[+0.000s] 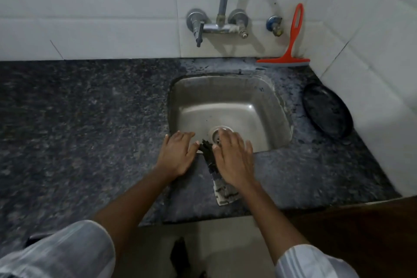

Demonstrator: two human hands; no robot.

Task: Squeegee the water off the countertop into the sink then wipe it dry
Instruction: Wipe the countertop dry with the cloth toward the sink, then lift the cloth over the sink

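Fingers (225, 140) of both hands lie spread and flat at the sink's (279, 106) front lip, right hand (234, 160) pressing the cloth (223, 189) on the counter (90, 119); squeegee (291, 52) parked behind the sink. Wiping stage, apparently; next, sweep the cloth outward.

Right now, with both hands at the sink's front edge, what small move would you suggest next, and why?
Probably close the right hand on the patterned cloth and begin wiping. The orange squeegee is already propped against the wall tiles, and the cloth lies bunched between the flat, open right hand and left hand.

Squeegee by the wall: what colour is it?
The squeegee is orange-red with a grey blade edge, seen in the head view.
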